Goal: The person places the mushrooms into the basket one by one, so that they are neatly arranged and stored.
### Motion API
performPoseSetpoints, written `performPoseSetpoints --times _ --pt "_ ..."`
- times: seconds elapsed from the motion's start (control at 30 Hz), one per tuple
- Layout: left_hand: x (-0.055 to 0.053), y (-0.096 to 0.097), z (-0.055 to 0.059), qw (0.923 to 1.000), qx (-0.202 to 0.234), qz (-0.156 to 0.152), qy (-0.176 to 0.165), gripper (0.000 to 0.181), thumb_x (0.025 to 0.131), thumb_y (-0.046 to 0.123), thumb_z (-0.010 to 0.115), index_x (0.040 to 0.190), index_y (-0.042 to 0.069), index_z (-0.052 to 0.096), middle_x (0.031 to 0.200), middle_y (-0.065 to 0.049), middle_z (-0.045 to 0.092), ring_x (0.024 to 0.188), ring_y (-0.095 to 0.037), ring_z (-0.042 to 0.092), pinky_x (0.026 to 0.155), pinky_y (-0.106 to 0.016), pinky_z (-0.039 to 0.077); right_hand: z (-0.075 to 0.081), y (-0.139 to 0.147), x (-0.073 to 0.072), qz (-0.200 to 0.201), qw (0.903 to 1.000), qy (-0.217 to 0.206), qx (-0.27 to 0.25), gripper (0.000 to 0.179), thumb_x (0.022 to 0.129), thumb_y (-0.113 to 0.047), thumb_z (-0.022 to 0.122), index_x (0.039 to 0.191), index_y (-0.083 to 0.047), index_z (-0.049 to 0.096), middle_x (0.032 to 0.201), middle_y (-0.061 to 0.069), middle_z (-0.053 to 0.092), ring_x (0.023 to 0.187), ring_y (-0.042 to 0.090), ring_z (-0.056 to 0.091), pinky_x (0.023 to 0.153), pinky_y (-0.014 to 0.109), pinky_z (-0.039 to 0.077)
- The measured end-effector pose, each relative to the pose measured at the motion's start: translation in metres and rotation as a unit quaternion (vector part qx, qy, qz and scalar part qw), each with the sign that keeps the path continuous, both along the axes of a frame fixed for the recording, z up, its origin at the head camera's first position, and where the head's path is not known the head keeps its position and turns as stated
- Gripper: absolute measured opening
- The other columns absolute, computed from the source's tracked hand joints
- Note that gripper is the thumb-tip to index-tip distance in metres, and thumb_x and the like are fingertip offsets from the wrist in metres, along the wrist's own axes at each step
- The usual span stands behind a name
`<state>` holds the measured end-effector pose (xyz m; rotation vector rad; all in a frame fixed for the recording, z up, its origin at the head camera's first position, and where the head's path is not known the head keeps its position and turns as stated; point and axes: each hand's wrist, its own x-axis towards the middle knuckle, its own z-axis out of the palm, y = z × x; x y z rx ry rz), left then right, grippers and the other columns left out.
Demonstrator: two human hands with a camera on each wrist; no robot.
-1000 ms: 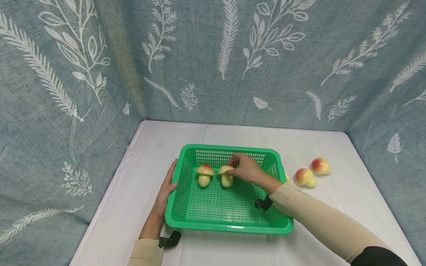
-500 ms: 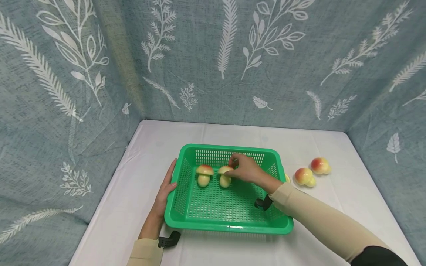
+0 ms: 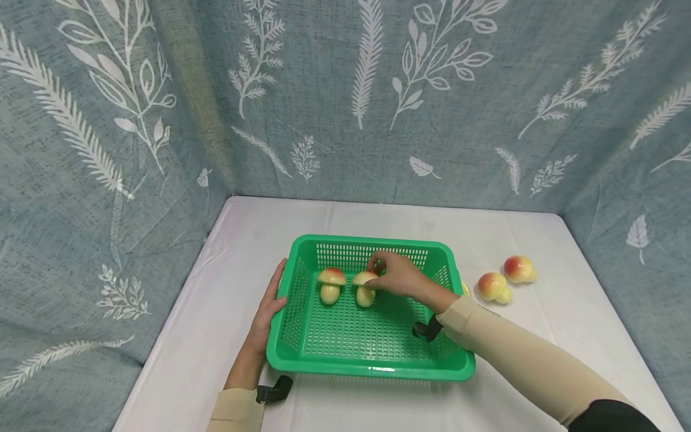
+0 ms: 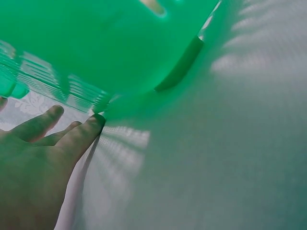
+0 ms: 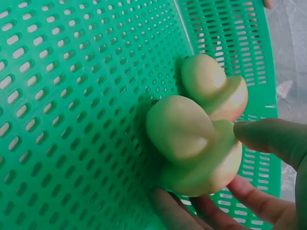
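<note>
A toy mushroom (image 3: 365, 290) with a pale stem stands inside the green plastic basket (image 3: 372, 367), its cap toward the back. My right hand (image 3: 398, 275) holds that cap between thumb and fingers. In the right wrist view, the thumb lies on one side of the held toy mushroom (image 5: 180, 127) and the fingertips curve round the other. Just left of it sits another toy mushroom (image 3: 331, 285) with a red-topped cap. My left hand (image 3: 266, 312) rests against the basket's left side with fingers extended. The left wrist view has these fingers (image 4: 81, 136) straight, beside the basket's perforated wall.
Right of the basket, two more red-and-yellow toy mushrooms lie on the white tablecloth (image 3: 561, 336): a nearer one (image 3: 493, 287) and a farther one (image 3: 520, 269). A yellow piece (image 3: 466, 290) peeks out beside the basket's right rim. Patterned blue-grey curtains (image 3: 335, 168) enclose the table.
The held mushroom's stem has shifted slightly to the left, and my right hand has moved slightly left with it. My left hand and the basket have stayed in place.
</note>
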<state>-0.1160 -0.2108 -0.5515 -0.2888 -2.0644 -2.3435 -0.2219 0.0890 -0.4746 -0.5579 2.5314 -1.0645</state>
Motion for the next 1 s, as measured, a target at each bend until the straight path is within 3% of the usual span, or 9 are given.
performPoseSetpoints --times 0.3,0.57,1.0 --pt "0.0 0.001 0.002 1.0 -0.003 0.004 0.0 0.078 0.103 0.021 0.033 0.177 0.02 0.007 0.181 -0.004 0.007 0.164 -0.032 0.009 0.121 -0.051 0.023 0.001 0.002 -0.002 -0.004 0.9999 -0.011 0.002 0.031 0.088 -0.02 0.089 0.113 -0.009 0.073 0.108 0.01 0.076 0.097 0.025 0.071 0.077 0.041 0.057" --pt "0.001 0.002 0.003 1.0 -0.005 0.006 -0.004 0.078 0.103 0.02 0.034 0.177 0.019 0.008 0.181 -0.004 0.008 0.164 -0.032 0.009 0.121 -0.044 0.025 0.009 0.007 -0.001 0.011 0.9994 0.013 0.029 0.04 0.09 -0.025 0.088 0.122 -0.007 0.072 0.116 0.014 0.074 0.103 0.03 0.071 0.085 0.048 0.058" --pt "0.001 0.001 0.003 0.9999 -0.008 0.008 -0.002 0.078 0.103 0.021 0.034 0.177 0.019 0.008 0.181 -0.003 0.008 0.165 -0.031 0.008 0.122 -0.045 0.022 0.02 0.02 0.004 0.025 0.9995 0.019 0.011 0.059 0.089 -0.028 0.089 0.139 -0.005 0.066 0.131 0.022 0.07 0.12 0.043 0.068 0.092 0.054 0.058"
